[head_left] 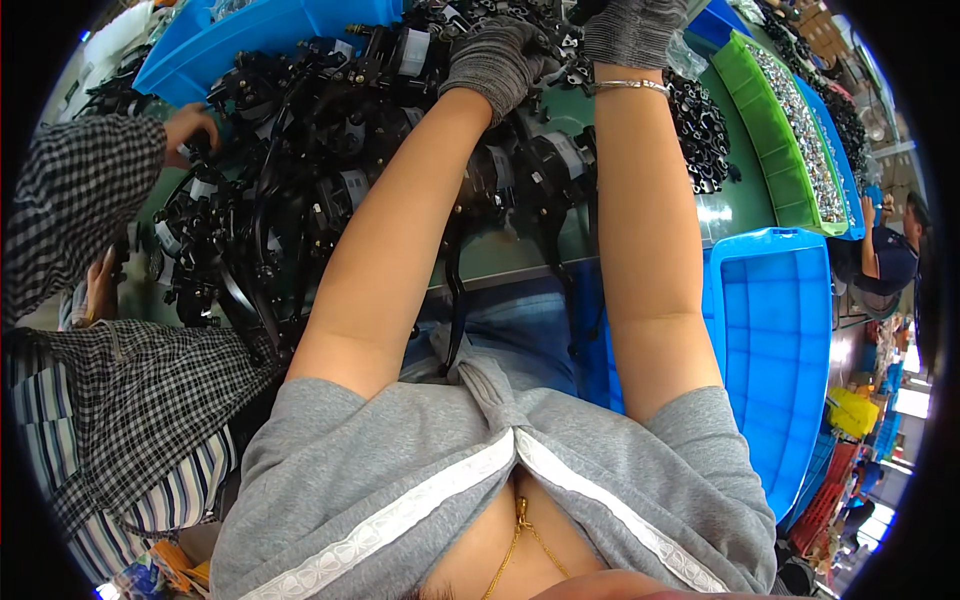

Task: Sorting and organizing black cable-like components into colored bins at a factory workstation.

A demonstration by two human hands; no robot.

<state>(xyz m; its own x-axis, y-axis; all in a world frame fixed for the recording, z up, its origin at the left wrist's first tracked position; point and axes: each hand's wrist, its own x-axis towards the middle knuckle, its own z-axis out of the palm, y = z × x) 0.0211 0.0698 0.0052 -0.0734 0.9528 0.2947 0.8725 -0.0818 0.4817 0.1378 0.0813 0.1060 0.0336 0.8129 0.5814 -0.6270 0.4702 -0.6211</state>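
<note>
My left hand (pixel 493 66), in a grey knit glove, reaches to the far side of the green table (pixel 735 210). Its fingers are curled among black metal parts; whatever they hold is too small and dark to make out. To its right is my right hand (pixel 628 32), gloved the same way and cut off by the upper edge, so its fingertips are hidden. Small black clamp-like pieces (pixel 575 70) lie between the hands. Black lever assemblies (pixel 548 170) with white labels stand in rows under and left of my forearms, their long levers hanging over the table's near edge.
Small black brackets (pixel 703 135) are heaped right of my right forearm, beside a green bin (pixel 775 150) of small metal pieces. A blue crate (pixel 775 340) stands low at the right, another blue bin (pixel 250 45) at the far left. A co-worker's hand (pixel 190 130) touches parts at left.
</note>
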